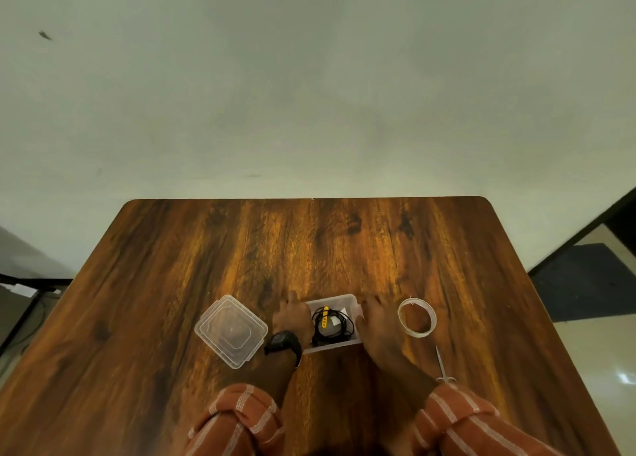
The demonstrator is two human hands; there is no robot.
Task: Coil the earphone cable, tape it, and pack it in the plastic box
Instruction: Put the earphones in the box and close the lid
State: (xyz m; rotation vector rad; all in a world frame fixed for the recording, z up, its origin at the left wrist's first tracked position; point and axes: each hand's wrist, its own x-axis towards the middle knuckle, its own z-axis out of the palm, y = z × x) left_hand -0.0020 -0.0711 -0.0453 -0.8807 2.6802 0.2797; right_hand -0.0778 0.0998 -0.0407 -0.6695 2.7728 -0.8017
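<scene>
A clear plastic box (344, 345) stands on the wooden table near its front middle. Inside it lies the coiled black earphone cable (339, 328) with a yellow part (325, 316) and a pale strip of tape. My left hand (292, 319), with a black watch on its wrist, rests against the box's left wall. My right hand (378, 321) lies flat against the box's right wall. Neither hand holds anything loose. The box's clear lid (231, 330) lies apart on the table, to the left of my left hand.
A roll of clear tape (417, 316) lies flat to the right of my right hand. Small metal scissors (443, 366) lie in front of the roll. The wooden table (309, 249) ends at a pale wall behind, with floor beyond both side edges.
</scene>
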